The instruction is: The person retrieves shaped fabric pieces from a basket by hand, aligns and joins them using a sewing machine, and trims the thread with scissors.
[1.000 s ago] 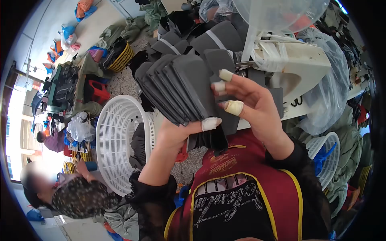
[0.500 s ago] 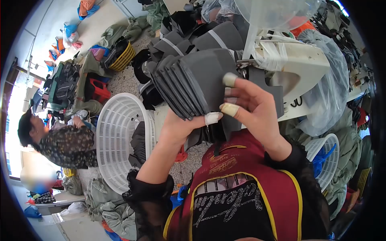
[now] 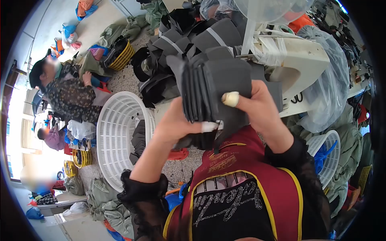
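A thick stack of dark grey fabric-like panels is between my hands, its layered edges facing left. Wrapped round its lower left side, my left hand has a white-taped thumb along the layers. My right hand grips the right side, its taped thumb pressed on the front and its other fingers hidden behind. Behind the stack lies a heap of similar grey pieces, some tied with pale strips. The cream sewing machine, partly taped over, stands just right of the stack.
A tall white plastic basket at left holds more dark grey pieces. Another white basket with blue plastic stands at right. Clear plastic sheeting hangs by the machine. A co-worker in a patterned top is at far left.
The stack has shifted right and turned more upright. My right hand, earlier off it with fingers spread, now grips its right side. The co-worker at left has moved farther back in the room.
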Demonstrator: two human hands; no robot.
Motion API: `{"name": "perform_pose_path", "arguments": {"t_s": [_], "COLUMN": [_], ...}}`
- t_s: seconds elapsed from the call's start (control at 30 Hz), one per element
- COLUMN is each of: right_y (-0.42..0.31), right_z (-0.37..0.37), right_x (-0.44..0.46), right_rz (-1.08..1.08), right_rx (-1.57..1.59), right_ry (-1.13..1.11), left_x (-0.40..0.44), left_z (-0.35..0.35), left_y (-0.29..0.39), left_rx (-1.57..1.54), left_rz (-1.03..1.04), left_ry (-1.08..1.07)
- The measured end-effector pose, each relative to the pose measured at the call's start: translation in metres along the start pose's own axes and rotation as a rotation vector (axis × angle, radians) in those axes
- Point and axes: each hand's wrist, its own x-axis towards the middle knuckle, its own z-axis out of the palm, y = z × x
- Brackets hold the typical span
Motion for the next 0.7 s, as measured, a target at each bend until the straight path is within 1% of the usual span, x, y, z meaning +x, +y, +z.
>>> {"name": "perform_pose_path", "arguments": {"t_s": [0.03, 0.07, 0.13, 0.17, 0.23, 0.27, 0.3, 0.37, 0.43, 0.5, 0.53, 0.63, 0.67, 0.7], "right_y": [-0.002, -0.003, -0.015, -0.02, -0.025, -0.022, -0.016, 0.008, 0.012, -0.001, -0.008, -0.02, -0.018, -0.016], "right_z": [-0.002, -0.008, -0.025, -0.034, -0.043, -0.037, -0.029, -0.031, -0.03, -0.034, -0.036, -0.038, -0.04, -0.043], "right_x": [0.0, 0.0, -0.002, -0.002, -0.01, -0.013, -0.017, -0.016, -0.017, -0.021, -0.023, -0.03, -0.031, -0.032], "right_rz": [0.042, 0.086, 0.169, 0.132, 0.175, 0.201, 0.223, 0.316, 0.373, 0.292, 0.255, 0.095, 0.058, 0.062], "right_rx": [0.018, 0.036, 0.097, 0.155, 0.204, 0.247, 0.289, 0.399, 0.471, 0.311, 0.232, 0.101, 0.078, 0.1], "right_ry": [0.003, 0.005, 0.015, 0.069, 0.034, 0.028, 0.024, -0.185, -0.202, -0.077, -0.014, 0.151, 0.206, 0.228], "left_x": [-0.001, -0.003, -0.014, -0.018, -0.016, -0.014, -0.01, -0.002, 0.001, 0.006, 0.007, 0.017, 0.019, 0.021], "left_z": [-0.01, -0.018, -0.038, -0.049, -0.076, -0.057, -0.037, -0.003, 0.005, 0.012, 0.01, 0.002, 0.002, 0.008], "left_y": [0.001, 0.003, 0.001, -0.002, -0.019, -0.007, 0.001, 0.008, -0.005, -0.007, -0.006, -0.013, -0.01, -0.005], "left_rx": [0.012, 0.151, -0.011, -0.093, -0.462, -0.696, -0.617, -0.461, -0.464, -0.363, -0.316, -0.489, -0.565, -0.46], "left_rz": [-0.046, 0.005, -0.1, -0.15, -0.122, 0.001, 0.032, 0.108, 0.133, 0.192, 0.223, 0.221, 0.128, 0.147], "left_ry": [-0.041, -0.037, 0.036, 0.071, 0.126, -0.011, 0.027, 0.106, 0.111, 0.136, 0.093, 0.087, 0.055, 0.121]}}
